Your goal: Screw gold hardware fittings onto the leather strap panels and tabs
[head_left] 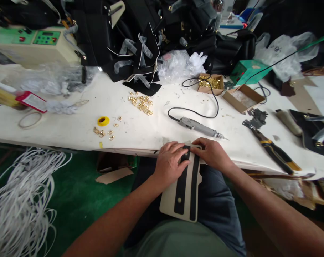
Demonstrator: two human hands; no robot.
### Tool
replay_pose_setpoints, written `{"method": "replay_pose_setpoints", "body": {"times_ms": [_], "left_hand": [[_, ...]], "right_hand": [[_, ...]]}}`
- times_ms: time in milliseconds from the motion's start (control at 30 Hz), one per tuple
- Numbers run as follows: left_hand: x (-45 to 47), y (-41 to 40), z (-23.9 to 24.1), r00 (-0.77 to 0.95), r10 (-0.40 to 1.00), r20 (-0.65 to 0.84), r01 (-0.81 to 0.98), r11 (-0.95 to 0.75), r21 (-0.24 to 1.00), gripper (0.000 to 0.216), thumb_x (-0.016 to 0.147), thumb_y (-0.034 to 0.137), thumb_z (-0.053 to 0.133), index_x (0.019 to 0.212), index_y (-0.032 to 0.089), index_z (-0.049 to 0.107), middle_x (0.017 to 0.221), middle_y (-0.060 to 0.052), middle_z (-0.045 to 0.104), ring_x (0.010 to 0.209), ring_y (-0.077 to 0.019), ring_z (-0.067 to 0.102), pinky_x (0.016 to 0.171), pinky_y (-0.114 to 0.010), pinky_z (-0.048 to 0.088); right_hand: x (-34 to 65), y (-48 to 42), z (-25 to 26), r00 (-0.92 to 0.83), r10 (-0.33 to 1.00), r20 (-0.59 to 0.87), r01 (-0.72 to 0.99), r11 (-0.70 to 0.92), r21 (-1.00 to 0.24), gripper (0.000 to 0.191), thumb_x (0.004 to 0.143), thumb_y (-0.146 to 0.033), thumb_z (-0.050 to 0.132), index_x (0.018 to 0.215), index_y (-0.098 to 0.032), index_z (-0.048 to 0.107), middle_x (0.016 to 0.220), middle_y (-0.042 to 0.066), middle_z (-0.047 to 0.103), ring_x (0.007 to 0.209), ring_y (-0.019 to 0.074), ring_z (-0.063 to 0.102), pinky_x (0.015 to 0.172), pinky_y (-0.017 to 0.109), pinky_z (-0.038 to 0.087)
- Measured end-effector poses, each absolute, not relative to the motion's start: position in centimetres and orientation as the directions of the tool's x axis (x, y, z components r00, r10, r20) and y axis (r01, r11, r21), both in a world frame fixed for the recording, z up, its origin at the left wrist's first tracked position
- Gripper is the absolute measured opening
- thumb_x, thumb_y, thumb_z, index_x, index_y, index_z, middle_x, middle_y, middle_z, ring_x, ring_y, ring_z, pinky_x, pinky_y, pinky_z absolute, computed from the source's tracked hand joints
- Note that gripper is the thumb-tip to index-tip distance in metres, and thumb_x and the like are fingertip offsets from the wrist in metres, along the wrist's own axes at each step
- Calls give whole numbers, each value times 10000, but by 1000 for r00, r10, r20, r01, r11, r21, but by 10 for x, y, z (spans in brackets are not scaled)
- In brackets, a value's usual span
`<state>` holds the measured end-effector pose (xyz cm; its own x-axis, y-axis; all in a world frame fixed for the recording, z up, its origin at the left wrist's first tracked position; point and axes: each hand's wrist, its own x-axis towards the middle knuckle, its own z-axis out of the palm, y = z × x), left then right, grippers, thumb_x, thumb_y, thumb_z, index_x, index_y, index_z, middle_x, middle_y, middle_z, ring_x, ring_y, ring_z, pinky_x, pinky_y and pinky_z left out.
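A beige panel with two dark strips lies across my lap, its top end against the table edge. One round metal snap shows near the bottom of the wider strip. My left hand grips the panel's upper left side, fingers bent over the top of the wide strip and thumb across it. At the upper right corner, my right hand pinches the top edge with thumb and fingers. What lies under the fingertips is hidden. Just beyond the hands rests a grey electric screwdriver with its cord.
Gold clasps and a yellow tape roll lie left on the table. Pliers and dark metal plates are right. Behind stand small-parts boxes and black bags. White cording heaps on the floor.
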<state>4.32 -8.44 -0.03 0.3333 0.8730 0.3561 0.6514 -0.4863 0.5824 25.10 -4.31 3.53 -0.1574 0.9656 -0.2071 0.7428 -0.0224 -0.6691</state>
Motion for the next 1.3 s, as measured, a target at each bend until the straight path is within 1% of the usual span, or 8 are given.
{"method": "replay_pose_setpoints", "body": {"times_ms": [167,333,500,667,800,933,1100,1300], "left_hand": [[41,-81,-6,312,873,375,633,-485,603,250,896,294,792,1140,253,760,1303,-27,752,1263,-270,611,1100,-477,495],[42,-75,-6,295,892,343,660,-450,601,268,827,315,866,1079,276,785,1226,1,790,1226,-265,626,1054,-482,488],[41,-74,-6,290,904,315,658,-427,620,292,812,318,878,1086,280,786,1250,16,785,1253,-267,618,1076,-475,462],[42,-75,-9,286,906,311,654,-422,628,307,819,317,869,1110,280,779,1260,19,782,1274,-267,607,1080,-461,453],[42,-75,-9,286,904,319,647,-428,632,269,825,325,861,1077,271,784,1249,21,787,1264,-264,615,1069,-458,453],[43,-75,-6,288,903,318,658,-428,620,253,855,349,828,1088,260,787,1253,3,785,1259,-274,616,1065,-465,449],[43,-75,-4,296,907,298,669,-420,614,247,876,355,802,1105,263,789,1279,-3,775,1268,-274,609,1073,-477,437],[43,-75,-4,291,916,277,675,-402,618,268,878,381,798,1121,268,790,1281,6,773,1265,-276,604,1070,-476,429]], "right_hand": [[256,-47,36,-146,982,-123,810,48,-584,244,889,-444,704,1020,-246,758,872,25,762,776,221,695,716,333,493],[269,-20,42,-151,952,267,912,238,-335,361,917,-480,683,1167,-223,730,1163,129,727,1068,315,667,897,426,513],[276,16,30,-211,970,124,962,228,-149,484,900,-524,676,1282,-227,690,1240,157,691,1096,360,639,865,463,509],[285,16,36,-162,984,80,861,181,-475,341,907,-482,654,1134,-243,739,1045,93,726,931,300,669,798,423,514],[271,-6,61,-34,999,-3,154,2,-988,363,881,-589,602,988,-257,704,866,36,685,746,222,641,669,380,536],[232,-32,80,126,990,57,-325,95,-941,323,774,-546,762,899,-258,685,729,-18,559,584,146,522,534,317,495],[199,-43,77,208,922,328,-149,361,-920,377,820,-399,823,638,-244,531,623,-44,520,503,137,535,512,334,553],[191,-40,62,122,926,357,-58,366,-929,408,840,-415,793,641,-241,483,601,-53,524,458,122,518,443,296,501]]}}
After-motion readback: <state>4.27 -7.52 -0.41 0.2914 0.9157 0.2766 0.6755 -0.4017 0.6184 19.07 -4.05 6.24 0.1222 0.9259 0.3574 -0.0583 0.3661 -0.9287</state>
